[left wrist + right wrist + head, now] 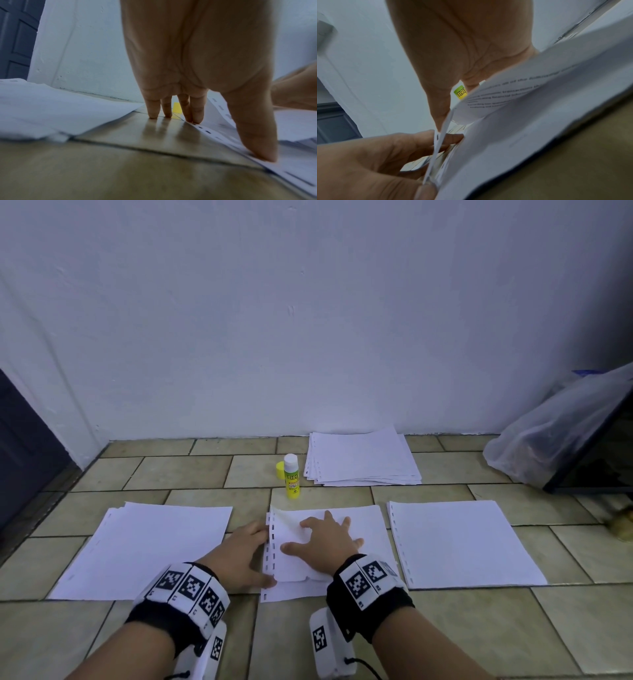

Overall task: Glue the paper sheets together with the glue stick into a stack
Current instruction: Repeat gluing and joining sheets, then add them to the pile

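Observation:
The middle paper stack lies on the tiled floor just in front of me. My right hand rests flat on its top sheet with fingers spread; that sheet bows up off the ones below near its punched edge. My left hand is at the stack's punched left edge, with straight fingers touching the floor and the thumb pressing the edge. The glue stick stands upright and uncapped behind the stack, with its yellow cap beside it. It also shows in the right wrist view as a green-yellow glue stick.
More white sheets lie to the left, to the right and at the back by the wall. A plastic bag leans on a dark object at far right. A dark door is at the left.

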Available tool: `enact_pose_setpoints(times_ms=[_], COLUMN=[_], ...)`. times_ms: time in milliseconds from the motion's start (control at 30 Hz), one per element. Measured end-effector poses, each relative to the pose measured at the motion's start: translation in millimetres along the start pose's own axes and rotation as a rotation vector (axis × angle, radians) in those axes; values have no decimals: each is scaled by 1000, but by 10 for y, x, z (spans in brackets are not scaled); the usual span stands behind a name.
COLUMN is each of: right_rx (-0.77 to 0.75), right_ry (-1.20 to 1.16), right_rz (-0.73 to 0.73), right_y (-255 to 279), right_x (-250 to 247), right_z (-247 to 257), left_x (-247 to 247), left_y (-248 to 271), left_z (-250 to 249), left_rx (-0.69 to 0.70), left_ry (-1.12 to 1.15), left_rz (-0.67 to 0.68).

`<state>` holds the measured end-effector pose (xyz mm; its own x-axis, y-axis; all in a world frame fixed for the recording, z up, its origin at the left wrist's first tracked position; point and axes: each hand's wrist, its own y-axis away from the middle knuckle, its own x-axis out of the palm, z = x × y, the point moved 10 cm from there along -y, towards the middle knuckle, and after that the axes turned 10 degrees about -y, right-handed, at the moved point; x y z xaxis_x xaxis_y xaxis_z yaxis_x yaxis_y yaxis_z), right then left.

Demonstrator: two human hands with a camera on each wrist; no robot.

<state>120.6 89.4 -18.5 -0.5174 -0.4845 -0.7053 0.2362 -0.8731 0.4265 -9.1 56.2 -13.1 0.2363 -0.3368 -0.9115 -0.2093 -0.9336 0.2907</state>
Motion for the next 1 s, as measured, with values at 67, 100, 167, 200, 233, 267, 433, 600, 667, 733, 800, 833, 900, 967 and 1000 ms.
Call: enact_pose_setpoints(times_ms=[67, 100, 167, 200, 233, 267, 433, 600, 667, 733, 800, 833, 900, 967, 1000], right_rx=[0, -1, -2, -3, -2, 1, 2, -9, -27, -38, -30, -25, -18, -18, -18], right_ry=[1, 1, 4, 5, 3, 1, 25, 9, -30, -41, -5, 17, 39, 42, 42], right_rz=[4, 6, 11, 14, 17, 20, 23, 12, -3, 2, 22, 30, 35, 32, 31], right_y=[5, 4, 6, 6, 7, 6, 16, 22, 24, 27, 27, 26, 25, 25, 22], right_x=[0, 1, 4, 3, 2, 1, 31, 25, 12, 19, 45, 57, 67, 63, 61], right_z=[2, 4, 7, 9, 7, 5, 5, 11, 27, 36, 29, 23, 16, 16, 14], left_x=[1, -1, -6, -9, -12, -13, -10, -32, -52, -55, -39, -34, -49, -87, -100], left_y=[0, 1, -2, -6, -5, -6, 1, 5, 6, 9, 18, 26, 42, 52, 64], left_z=[-1, -7, -16, -19, -24, -29, -33, 9, 30, 47, 63, 59, 26, 1, 12], left_rx=[-6, -8, -12, -14, -15, -16, -18, -39, -50, -56, -66, -66, -50, -38, -49], left_ry=[-12, -16, -25, -28, -30, -32, -40, -26, -8, 12, 24, 10, -66, -169, -197], left_rz=[3, 4, 7, 6, 5, 5, 11, -5, -17, -25, -22, -20, -36, -62, -64])
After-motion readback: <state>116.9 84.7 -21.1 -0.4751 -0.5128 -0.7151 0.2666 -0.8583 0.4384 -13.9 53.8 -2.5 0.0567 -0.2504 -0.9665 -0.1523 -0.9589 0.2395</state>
